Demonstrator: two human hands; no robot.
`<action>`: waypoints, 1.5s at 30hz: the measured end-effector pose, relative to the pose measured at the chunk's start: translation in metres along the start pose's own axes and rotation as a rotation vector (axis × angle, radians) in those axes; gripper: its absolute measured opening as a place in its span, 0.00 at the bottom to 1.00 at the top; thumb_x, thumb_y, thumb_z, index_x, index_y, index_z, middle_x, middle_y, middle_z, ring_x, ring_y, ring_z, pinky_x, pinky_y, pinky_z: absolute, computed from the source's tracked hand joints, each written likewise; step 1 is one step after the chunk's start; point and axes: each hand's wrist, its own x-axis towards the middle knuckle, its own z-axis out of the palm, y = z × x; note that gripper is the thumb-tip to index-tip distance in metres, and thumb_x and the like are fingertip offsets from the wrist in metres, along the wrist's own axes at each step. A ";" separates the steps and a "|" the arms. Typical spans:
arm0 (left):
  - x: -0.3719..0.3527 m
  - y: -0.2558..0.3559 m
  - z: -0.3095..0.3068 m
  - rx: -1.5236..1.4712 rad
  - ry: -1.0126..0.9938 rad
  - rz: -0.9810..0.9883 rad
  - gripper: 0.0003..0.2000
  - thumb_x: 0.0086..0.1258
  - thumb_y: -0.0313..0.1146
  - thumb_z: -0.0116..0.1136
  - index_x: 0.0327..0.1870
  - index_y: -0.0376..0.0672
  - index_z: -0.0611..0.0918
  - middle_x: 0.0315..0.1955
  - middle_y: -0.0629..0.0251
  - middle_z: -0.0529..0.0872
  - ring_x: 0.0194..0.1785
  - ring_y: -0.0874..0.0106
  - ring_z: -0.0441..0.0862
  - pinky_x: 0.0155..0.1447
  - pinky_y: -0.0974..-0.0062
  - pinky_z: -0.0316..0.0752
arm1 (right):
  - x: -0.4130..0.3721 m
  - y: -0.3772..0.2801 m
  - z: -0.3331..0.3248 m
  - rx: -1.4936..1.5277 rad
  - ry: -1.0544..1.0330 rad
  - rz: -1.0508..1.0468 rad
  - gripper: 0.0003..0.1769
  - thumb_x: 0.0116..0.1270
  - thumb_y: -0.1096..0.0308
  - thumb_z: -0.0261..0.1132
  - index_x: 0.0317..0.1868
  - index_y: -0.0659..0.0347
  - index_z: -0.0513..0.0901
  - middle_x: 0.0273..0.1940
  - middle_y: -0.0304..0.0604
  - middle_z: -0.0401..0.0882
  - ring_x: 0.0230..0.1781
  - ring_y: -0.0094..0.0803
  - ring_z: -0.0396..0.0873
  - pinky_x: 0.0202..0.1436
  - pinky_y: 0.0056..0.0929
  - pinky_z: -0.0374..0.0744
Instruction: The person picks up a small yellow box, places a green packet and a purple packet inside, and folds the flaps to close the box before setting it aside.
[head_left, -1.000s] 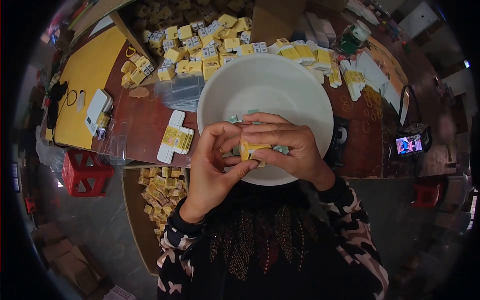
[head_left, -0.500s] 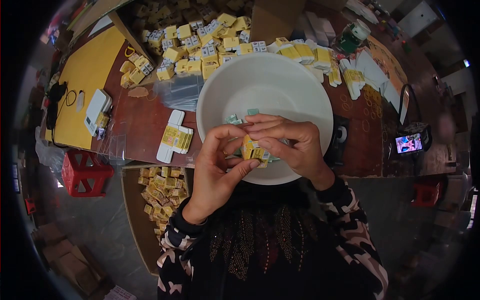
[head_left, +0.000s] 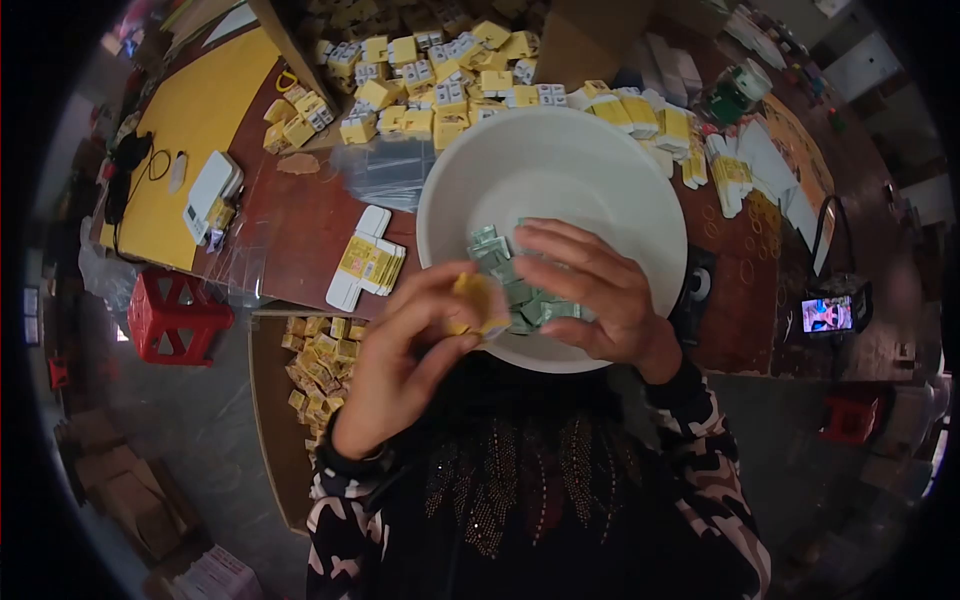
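Between the fingers and thumb of my left hand point(head_left: 400, 345) is a small yellow box point(head_left: 480, 303), smeared by motion, near the front rim of a large white basin point(head_left: 445, 180). Apart from it, my right hand point(head_left: 600, 295) is over the basin with fingers spread and nothing visible in them. Beneath and between the hands, several small green packets point(head_left: 490, 245) lie in the bottom of the basin. Part of that pile is hidden by my right hand. Left of the basin, a stack of flattened yellow-and-white cartons point(head_left: 368, 262) lies on the table.
Many yellow boxes point(head_left: 420, 85) are heaped at the back. A cardboard bin point(head_left: 275, 400) with small yellow boxes stands below the table's left front edge, near a red stool point(head_left: 175, 315). A white scale point(head_left: 210, 190) is at left; a phone point(head_left: 828, 314) is at right.
My hands have come apart. My left hand has drawn left with the yellow box, while my right hand has let go of it and opened. The whole view has shifted slightly.
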 end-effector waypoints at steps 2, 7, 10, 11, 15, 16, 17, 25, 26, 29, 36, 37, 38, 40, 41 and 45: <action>-0.030 0.018 -0.045 0.429 0.025 -0.040 0.13 0.60 0.12 0.64 0.42 0.37 0.81 0.64 0.54 0.78 0.58 0.64 0.83 0.55 0.73 0.80 | -0.013 0.001 -0.007 0.193 0.168 0.263 0.25 0.67 0.68 0.70 0.63 0.64 0.80 0.65 0.53 0.78 0.65 0.46 0.78 0.60 0.37 0.81; -0.080 0.004 -0.107 1.046 0.041 -0.214 0.19 0.54 0.27 0.76 0.48 0.41 0.84 0.62 0.51 0.80 0.64 0.50 0.78 0.61 0.59 0.76 | -0.027 0.023 -0.014 0.131 0.213 0.522 0.18 0.69 0.78 0.63 0.59 0.64 0.83 0.53 0.49 0.86 0.50 0.33 0.85 0.48 0.28 0.83; -0.045 -0.024 -0.098 0.950 0.174 -0.233 0.29 0.53 0.34 0.77 0.58 0.42 0.81 0.59 0.50 0.81 0.62 0.47 0.78 0.63 0.55 0.73 | -0.027 0.028 0.000 0.154 0.150 0.544 0.17 0.69 0.79 0.64 0.58 0.64 0.83 0.51 0.48 0.86 0.48 0.32 0.86 0.46 0.28 0.84; -0.028 -0.035 -0.093 0.839 0.256 -0.239 0.31 0.54 0.34 0.77 0.61 0.41 0.78 0.57 0.50 0.82 0.60 0.46 0.78 0.63 0.55 0.74 | -0.024 0.024 0.001 0.156 0.145 0.535 0.17 0.69 0.79 0.64 0.58 0.64 0.83 0.51 0.48 0.86 0.48 0.32 0.86 0.46 0.28 0.84; 0.017 -0.101 -0.086 1.060 0.350 0.020 0.38 0.54 0.37 0.77 0.67 0.39 0.71 0.52 0.48 0.83 0.52 0.45 0.82 0.57 0.56 0.77 | -0.026 0.017 0.003 0.153 0.104 0.546 0.17 0.69 0.79 0.64 0.58 0.66 0.83 0.50 0.49 0.87 0.45 0.32 0.87 0.47 0.27 0.84; 0.024 -0.108 -0.085 1.039 0.339 -0.097 0.40 0.54 0.36 0.77 0.69 0.39 0.68 0.49 0.47 0.84 0.50 0.46 0.83 0.54 0.56 0.79 | -0.028 0.018 0.003 0.139 0.128 0.513 0.16 0.69 0.79 0.65 0.57 0.65 0.83 0.48 0.48 0.87 0.42 0.29 0.87 0.44 0.26 0.84; 0.029 -0.114 -0.085 1.016 0.324 -0.216 0.42 0.54 0.36 0.76 0.71 0.38 0.65 0.47 0.46 0.85 0.48 0.46 0.84 0.51 0.55 0.80 | -0.030 0.016 0.002 0.135 0.129 0.517 0.16 0.69 0.79 0.65 0.57 0.65 0.83 0.48 0.48 0.87 0.42 0.29 0.87 0.44 0.26 0.84; 0.018 -0.094 -0.088 0.918 0.416 -0.251 0.43 0.57 0.28 0.72 0.75 0.42 0.62 0.45 0.47 0.86 0.47 0.48 0.85 0.49 0.58 0.81 | -0.028 0.016 0.010 0.165 0.136 0.551 0.15 0.69 0.79 0.66 0.55 0.66 0.84 0.44 0.46 0.89 0.40 0.28 0.87 0.45 0.25 0.83; 0.014 -0.080 -0.084 0.889 0.470 -0.211 0.42 0.59 0.25 0.71 0.76 0.43 0.63 0.45 0.49 0.87 0.48 0.52 0.86 0.51 0.61 0.82 | -0.026 0.015 0.009 0.161 0.141 0.553 0.15 0.69 0.79 0.66 0.55 0.66 0.84 0.44 0.46 0.89 0.40 0.28 0.87 0.45 0.25 0.83; 0.008 -0.039 -0.066 0.487 0.444 -0.020 0.39 0.62 0.19 0.68 0.76 0.44 0.65 0.46 0.56 0.87 0.51 0.64 0.87 0.55 0.68 0.81 | -0.021 0.005 0.012 0.237 0.073 0.549 0.18 0.70 0.77 0.65 0.60 0.68 0.81 0.51 0.50 0.87 0.51 0.33 0.86 0.54 0.28 0.83; 0.016 -0.020 0.009 -0.098 0.156 0.170 0.32 0.57 0.20 0.75 0.64 0.36 0.74 0.59 0.62 0.77 0.61 0.68 0.79 0.64 0.72 0.76 | 0.003 -0.016 0.039 0.318 0.172 0.243 0.39 0.64 0.63 0.75 0.72 0.66 0.71 0.69 0.53 0.73 0.69 0.40 0.74 0.69 0.36 0.73; 0.017 -0.021 0.014 -0.046 0.133 0.207 0.31 0.56 0.20 0.74 0.63 0.35 0.75 0.59 0.61 0.76 0.62 0.68 0.78 0.66 0.71 0.74 | 0.002 -0.018 0.039 0.355 0.201 0.251 0.39 0.63 0.64 0.76 0.72 0.66 0.71 0.68 0.53 0.74 0.68 0.40 0.75 0.68 0.36 0.74; 0.018 -0.020 0.017 0.002 0.109 0.253 0.30 0.55 0.19 0.74 0.62 0.34 0.76 0.60 0.60 0.76 0.63 0.67 0.77 0.68 0.70 0.72 | -0.001 -0.019 0.039 0.385 0.234 0.255 0.39 0.63 0.65 0.76 0.71 0.66 0.71 0.67 0.54 0.75 0.67 0.41 0.76 0.67 0.35 0.75; 0.018 -0.021 0.024 0.012 0.110 0.234 0.30 0.53 0.17 0.71 0.61 0.33 0.77 0.60 0.57 0.76 0.65 0.66 0.75 0.71 0.69 0.67 | -0.008 -0.020 0.035 0.392 0.288 0.268 0.37 0.63 0.68 0.74 0.72 0.67 0.71 0.64 0.55 0.78 0.63 0.40 0.79 0.64 0.35 0.77; 0.016 -0.018 0.025 -0.071 0.076 0.154 0.30 0.53 0.16 0.70 0.61 0.32 0.76 0.61 0.56 0.76 0.66 0.64 0.74 0.73 0.68 0.65 | -0.012 -0.022 0.030 0.391 0.255 0.333 0.37 0.63 0.69 0.72 0.72 0.67 0.71 0.62 0.55 0.79 0.59 0.39 0.81 0.61 0.35 0.78; 0.010 -0.020 0.023 -0.158 0.030 -0.024 0.30 0.58 0.18 0.68 0.64 0.30 0.74 0.63 0.53 0.76 0.66 0.64 0.75 0.68 0.69 0.71 | -0.023 -0.018 0.036 0.480 0.266 0.371 0.37 0.64 0.70 0.69 0.73 0.67 0.69 0.51 0.51 0.83 0.48 0.36 0.84 0.56 0.35 0.79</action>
